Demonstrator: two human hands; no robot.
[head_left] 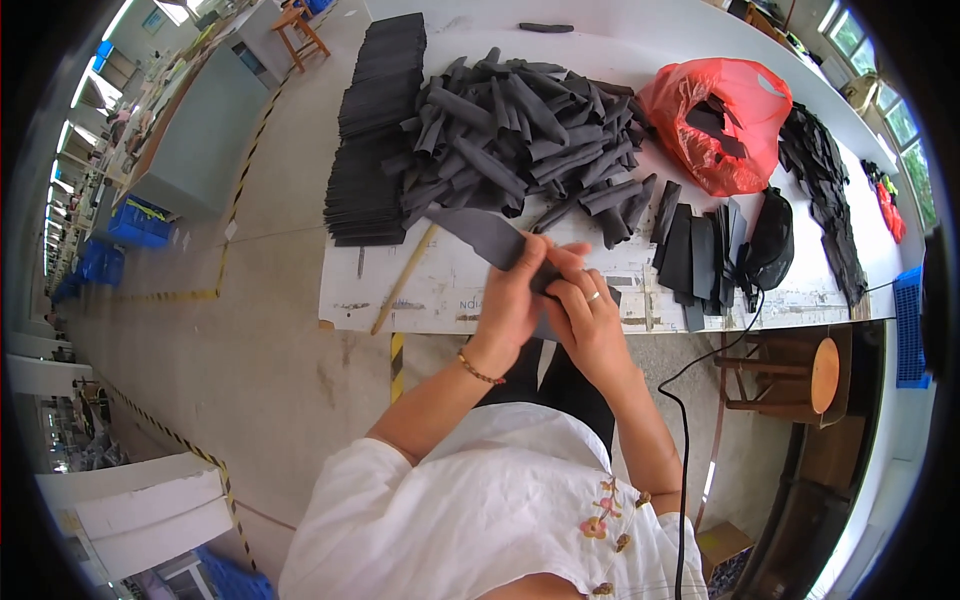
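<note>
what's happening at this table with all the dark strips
A person stands at a white worktable and holds one long dark strip in both hands. The left hand and right hand grip its near end while the rest sticks out over the table. Behind it lies a loose heap of rolled dark pieces, with a neat flat stack to the left, a red plastic bag to the right and a wooden stick near the edge.

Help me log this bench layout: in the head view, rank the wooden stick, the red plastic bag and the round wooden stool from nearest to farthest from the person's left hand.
Measured from the left hand:
1. Wooden stick, just to its left on the table.
2. Red plastic bag, up and to the right on the table.
3. Round wooden stool, far right, below the table edge.
</note>
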